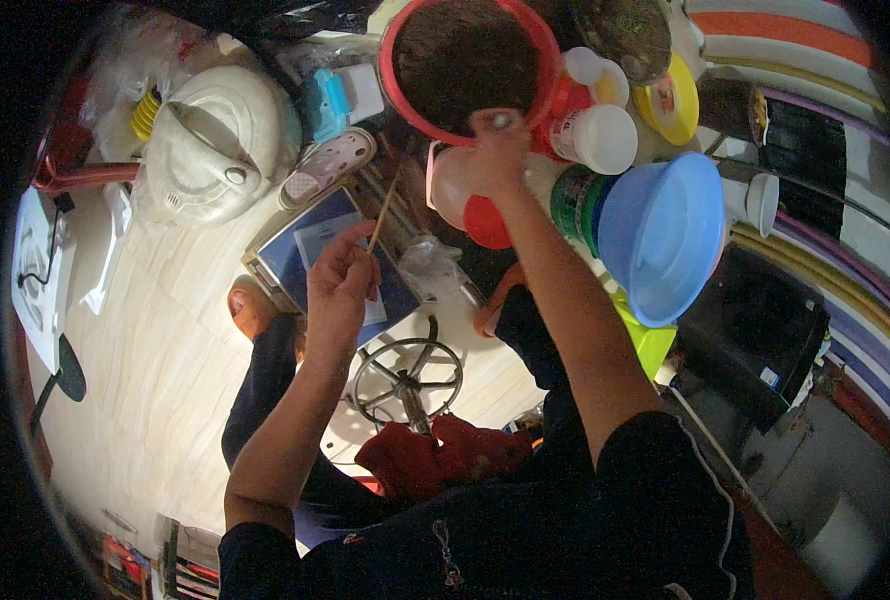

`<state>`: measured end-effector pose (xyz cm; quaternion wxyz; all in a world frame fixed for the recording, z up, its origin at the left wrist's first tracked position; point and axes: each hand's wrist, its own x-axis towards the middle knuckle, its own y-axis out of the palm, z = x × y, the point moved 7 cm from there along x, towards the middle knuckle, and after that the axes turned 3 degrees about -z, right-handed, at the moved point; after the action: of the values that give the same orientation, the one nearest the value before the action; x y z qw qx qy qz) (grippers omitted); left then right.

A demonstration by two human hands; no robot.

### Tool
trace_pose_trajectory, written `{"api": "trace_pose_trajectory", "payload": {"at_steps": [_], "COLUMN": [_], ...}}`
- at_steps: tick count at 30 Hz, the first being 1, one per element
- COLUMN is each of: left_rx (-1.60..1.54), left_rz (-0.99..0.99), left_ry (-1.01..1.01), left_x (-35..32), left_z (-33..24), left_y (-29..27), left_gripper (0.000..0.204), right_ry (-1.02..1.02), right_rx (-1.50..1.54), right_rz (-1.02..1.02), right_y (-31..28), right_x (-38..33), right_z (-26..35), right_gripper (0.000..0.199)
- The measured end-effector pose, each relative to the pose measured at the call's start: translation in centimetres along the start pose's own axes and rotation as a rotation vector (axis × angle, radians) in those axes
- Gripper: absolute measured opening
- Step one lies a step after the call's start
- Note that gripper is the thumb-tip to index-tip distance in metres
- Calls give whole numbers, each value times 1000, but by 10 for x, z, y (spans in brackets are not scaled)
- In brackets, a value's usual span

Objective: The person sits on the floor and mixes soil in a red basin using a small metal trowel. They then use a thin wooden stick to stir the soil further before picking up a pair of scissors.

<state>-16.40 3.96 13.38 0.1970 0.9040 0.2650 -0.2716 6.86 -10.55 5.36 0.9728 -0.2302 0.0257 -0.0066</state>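
Note:
My left hand [341, 275] is closed around the lower end of a thin, pale wooden stick [383, 213], which slants up and away. My right hand [498, 160] reaches over the near rim of a red basin [389, 80]. Dark brown, fine material like soil or powder [465, 60] covers most of the basin's inside. The right fingers are bent and a little blurred, with a small whitish spot showing at them; what they hold I cannot make out. Under that hand is a pinkish container with a red round part [487, 222].
Right of the basin stand white-lidded tubs [605, 140], a yellow lid [670, 100] and a tilted blue basin [662, 240]. A blue-topped box [315, 250], a pale clog [328, 168] and a big off-white vessel [215, 150] lie leftward. A metal stool ring [407, 345] stands between my legs.

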Motion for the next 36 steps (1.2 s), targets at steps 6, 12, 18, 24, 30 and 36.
{"api": "trace_pose_trajectory", "payload": {"at_steps": [6,12,18,24,30,36], "left_rx": [-33,63,321,387,544,752], "left_rz": [33,25,31,-80,-99,-32], "left_ry": [-12,-8,64,384,373,382], "left_x": [-1,-1,15,44,79,105], "left_z": [-3,-4,-1,3,10,6], "left_y": [8,6,12,20,57,79], "left_gripper": [31,28,25,20,30,30], "right_ry": [251,-128,-366,-378,-389,-386], "right_rx": [118,-363,-641,-497,-335,-290], "right_rz": [-73,123,182,275,301,263], "right_y": [-39,-17,-43,-49,-53,-70], "right_x": [102,17,0,4,4,14], "right_z": [-116,16,59,54,61,59], "right_gripper": [20,28,28,29,27,24]}}
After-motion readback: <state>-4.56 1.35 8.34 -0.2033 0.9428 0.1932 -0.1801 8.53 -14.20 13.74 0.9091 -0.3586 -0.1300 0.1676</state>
